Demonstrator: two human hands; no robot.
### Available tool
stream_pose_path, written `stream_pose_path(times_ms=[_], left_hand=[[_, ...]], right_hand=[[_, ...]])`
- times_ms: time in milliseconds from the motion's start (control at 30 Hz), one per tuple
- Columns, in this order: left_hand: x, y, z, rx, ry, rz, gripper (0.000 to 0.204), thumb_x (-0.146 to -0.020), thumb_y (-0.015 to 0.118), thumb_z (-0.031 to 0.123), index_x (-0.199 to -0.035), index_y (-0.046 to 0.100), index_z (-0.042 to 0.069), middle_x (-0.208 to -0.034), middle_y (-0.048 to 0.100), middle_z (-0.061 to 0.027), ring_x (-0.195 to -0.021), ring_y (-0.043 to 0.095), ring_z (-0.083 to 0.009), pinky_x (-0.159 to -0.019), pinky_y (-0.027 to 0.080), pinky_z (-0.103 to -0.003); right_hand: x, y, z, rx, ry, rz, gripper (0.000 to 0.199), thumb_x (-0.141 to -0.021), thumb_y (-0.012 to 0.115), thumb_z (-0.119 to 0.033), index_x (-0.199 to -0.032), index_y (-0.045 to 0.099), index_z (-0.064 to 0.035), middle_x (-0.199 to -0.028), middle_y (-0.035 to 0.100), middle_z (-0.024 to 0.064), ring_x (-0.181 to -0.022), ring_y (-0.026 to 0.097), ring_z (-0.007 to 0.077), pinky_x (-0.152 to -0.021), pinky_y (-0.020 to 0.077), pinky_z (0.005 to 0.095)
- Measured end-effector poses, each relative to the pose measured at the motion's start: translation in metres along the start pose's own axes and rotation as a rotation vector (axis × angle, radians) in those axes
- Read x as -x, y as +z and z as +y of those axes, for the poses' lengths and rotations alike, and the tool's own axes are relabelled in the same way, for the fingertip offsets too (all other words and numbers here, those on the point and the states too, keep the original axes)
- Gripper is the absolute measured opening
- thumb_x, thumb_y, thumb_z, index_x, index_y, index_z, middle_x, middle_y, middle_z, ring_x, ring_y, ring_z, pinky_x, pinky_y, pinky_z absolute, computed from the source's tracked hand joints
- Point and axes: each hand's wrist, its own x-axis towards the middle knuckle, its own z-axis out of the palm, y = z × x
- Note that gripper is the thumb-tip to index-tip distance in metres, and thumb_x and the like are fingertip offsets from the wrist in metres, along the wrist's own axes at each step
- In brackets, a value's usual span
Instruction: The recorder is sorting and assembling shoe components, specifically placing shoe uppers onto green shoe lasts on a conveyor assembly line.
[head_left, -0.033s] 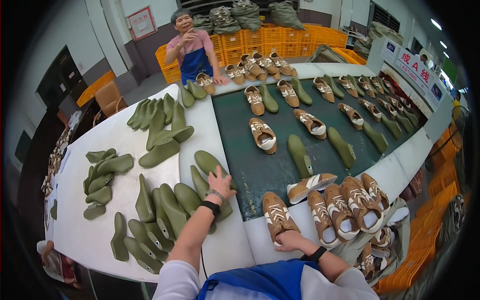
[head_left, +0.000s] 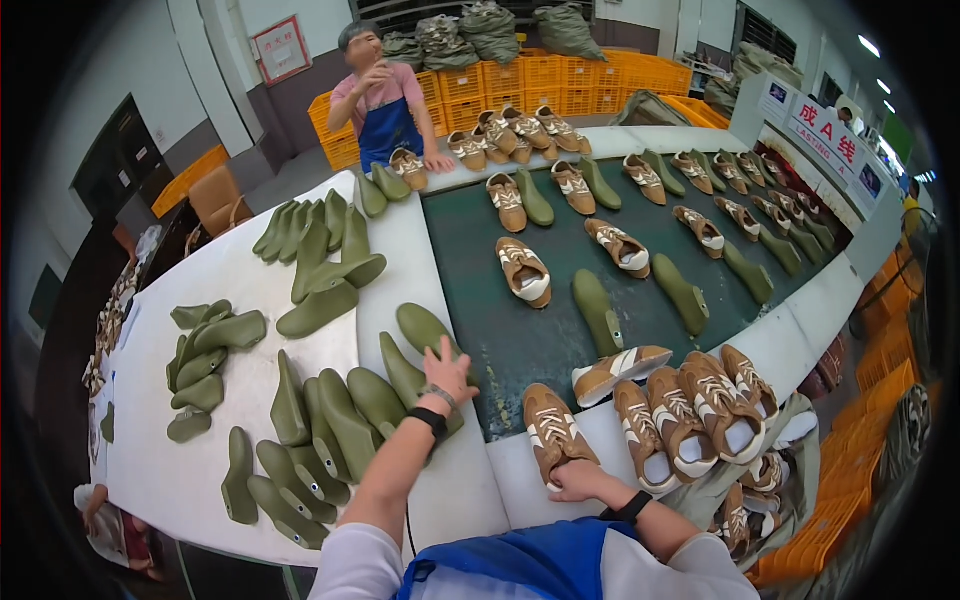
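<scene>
My left hand (head_left: 449, 379) lies over a green shoe last (head_left: 422, 325) at the edge of the white table, thumb and fingers spread around it; part of the last is hidden beneath the palm. Another last (head_left: 398, 368) stands close to its wrist. My right hand (head_left: 575, 481) is closed on the heel of a brown sneaker (head_left: 553, 428) with white stripes and laces, which rests on the white ledge with its toe pointing away. To its right a sneaker lies on its side (head_left: 620, 377), beside a row of upright sneakers (head_left: 679, 428).
Many green lasts cover the white table (head_left: 140, 400) on the left. On the dark green conveyor belt (head_left: 480, 270), sneakers and lasts stand in rows. A co-worker in a blue apron (head_left: 388, 132) stands at the far side. Orange crates (head_left: 850, 510) line the right side.
My left hand has shifted slightly right, and the last under it has moved a little the same way. The right hand stays on the sneaker. The co-worker's head has turned.
</scene>
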Motion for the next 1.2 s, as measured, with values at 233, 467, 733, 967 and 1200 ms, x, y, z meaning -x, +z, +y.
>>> stream_pose_path(times_ms=[233,467,733,967,1200], left_hand=[[0.029,0.044,0.028,-0.041,0.217,0.107,0.064,-0.055,0.079,0.033,-0.109,0.050,0.018,-0.137,0.026,-0.0130,-0.119,0.027,-0.0463,-0.096,0.030,-0.052],[0.012,0.055,0.071,0.300,0.505,0.149,0.054,-0.062,0.074,0.024,-0.105,0.055,-0.001,-0.130,0.034,-0.0281,-0.121,0.031,-0.0409,-0.102,0.027,-0.044],[-0.089,0.099,0.072,-0.188,0.185,-0.132,0.060,-0.081,0.055,0.042,-0.127,0.040,0.005,-0.129,0.039,-0.0189,-0.120,0.034,-0.0371,-0.097,0.031,-0.048],[-0.094,0.120,0.185,-0.036,0.563,-0.014,0.051,-0.082,0.053,0.037,-0.121,0.043,0.006,-0.117,0.042,-0.0156,-0.107,0.037,-0.0342,-0.089,0.034,-0.046],[-0.092,0.102,0.229,0.111,0.739,0.121,0.041,-0.083,0.051,0.031,-0.116,0.047,0.006,-0.104,0.045,-0.0123,-0.094,0.040,-0.0313,-0.082,0.038,-0.044]], right_hand=[[0.014,0.013,-0.015,0.018,-0.070,0.178,0.034,-0.073,0.060,-0.040,-0.078,0.061,-0.0058,-0.076,0.063,0.0155,-0.075,0.061,0.0327,-0.068,0.0477,0.0422],[0.109,0.062,0.012,-0.072,-0.068,0.326,0.028,-0.073,0.059,-0.030,-0.081,0.061,-0.0036,-0.078,0.062,0.0171,-0.077,0.060,0.0349,-0.067,0.0468,0.0454],[0.117,0.145,0.010,-0.041,0.242,0.744,0.025,-0.074,0.058,-0.022,-0.085,0.057,0.0010,-0.075,0.058,0.0172,-0.072,0.056,0.0311,-0.064,0.0442,0.0415],[0.163,0.155,-0.009,-0.332,0.316,0.724,0.037,-0.077,0.056,-0.031,-0.103,0.048,-0.0043,-0.092,0.055,0.0167,-0.089,0.049,0.0351,-0.077,0.0388,0.0428],[0.166,0.105,-0.009,-0.563,0.179,0.675,0.052,-0.081,0.054,-0.040,-0.120,0.040,-0.0096,-0.109,0.052,0.0161,-0.106,0.041,0.0391,-0.090,0.0333,0.0440]])
